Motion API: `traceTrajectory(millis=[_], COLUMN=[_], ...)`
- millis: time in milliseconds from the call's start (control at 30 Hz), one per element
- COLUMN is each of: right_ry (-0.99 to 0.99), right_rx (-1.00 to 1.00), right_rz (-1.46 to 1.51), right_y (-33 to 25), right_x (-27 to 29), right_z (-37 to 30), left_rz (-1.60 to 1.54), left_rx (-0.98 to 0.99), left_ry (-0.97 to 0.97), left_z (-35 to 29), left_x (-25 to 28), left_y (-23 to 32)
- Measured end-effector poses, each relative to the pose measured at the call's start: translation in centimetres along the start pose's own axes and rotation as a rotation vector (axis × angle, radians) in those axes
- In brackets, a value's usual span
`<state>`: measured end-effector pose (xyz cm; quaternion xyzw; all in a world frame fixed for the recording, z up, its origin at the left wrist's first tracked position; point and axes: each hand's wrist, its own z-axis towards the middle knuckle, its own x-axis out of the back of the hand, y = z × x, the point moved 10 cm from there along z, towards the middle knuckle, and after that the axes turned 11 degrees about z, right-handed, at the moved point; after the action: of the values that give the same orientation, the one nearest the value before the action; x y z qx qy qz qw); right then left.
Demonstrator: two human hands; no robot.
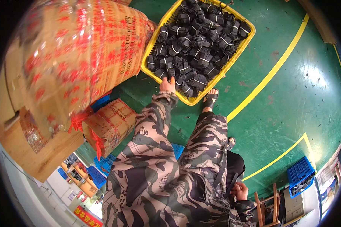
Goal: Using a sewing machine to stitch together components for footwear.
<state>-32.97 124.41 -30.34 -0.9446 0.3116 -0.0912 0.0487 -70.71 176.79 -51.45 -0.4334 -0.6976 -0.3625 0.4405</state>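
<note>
A yellow plastic basket (224, 76) stands on the floor ahead of me, heaped with black bundles (195, 41) tied with pale bands. My left hand (167, 85) reaches down to its near left edge. Its fingers are closed over the rim, with the fingertips just inside, touching or almost touching one black bundle (170, 70). At my right side hangs my right hand (239, 190), away from the basket. The fingers of that hand are loosely bent and nothing shows in them.
A large carton wrapped in tape (98, 41) rises at the left, with a smaller taped carton (110, 123) nearer. Yellow lines (270, 77) cross the green floor. At the lower right are a blue crate (300, 172) and a wooden stool (268, 204). My sandalled foot (211, 99) stands beside the basket.
</note>
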Motion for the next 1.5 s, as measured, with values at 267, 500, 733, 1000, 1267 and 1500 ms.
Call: traceTrajectory(millis=[267,500,733,1000,1267,1500], right_ry=[0.003,-0.092,-0.069,-0.134,-0.009,0.229], right_rx=[-0.130,0.255,1.051,1.186,1.250,1.208], right_rz=[-0.052,-0.336,-0.323,0.533,1.106,1.490], right_y=[-1.9,-12.5,-30.5,-21.0,-4.7,2.0], right_x=[-3.6,-11.4,-21.6,0.5,14.2,19.5], right_z=[-1.7,-2.1,-13.1,-20.9,-21.9,-20.6], left_rz=[0.091,-1.376,-1.428,-0.337,0.311,0.203], left_rx=[0.111,0.330,-0.195,-1.612,-2.241,-2.609], left_ry=[-0.123,-0.709,-1.101,-0.373,-0.940,-1.057], left_z=[8.0,-3.1,-20.4,-56.6,-79.0,-88.7], left_x=[-0.1,5.5,20.6,30.1,21.6,18.0], left_y=[-2.3,3.9,21.4,33.3,34.6,34.1])
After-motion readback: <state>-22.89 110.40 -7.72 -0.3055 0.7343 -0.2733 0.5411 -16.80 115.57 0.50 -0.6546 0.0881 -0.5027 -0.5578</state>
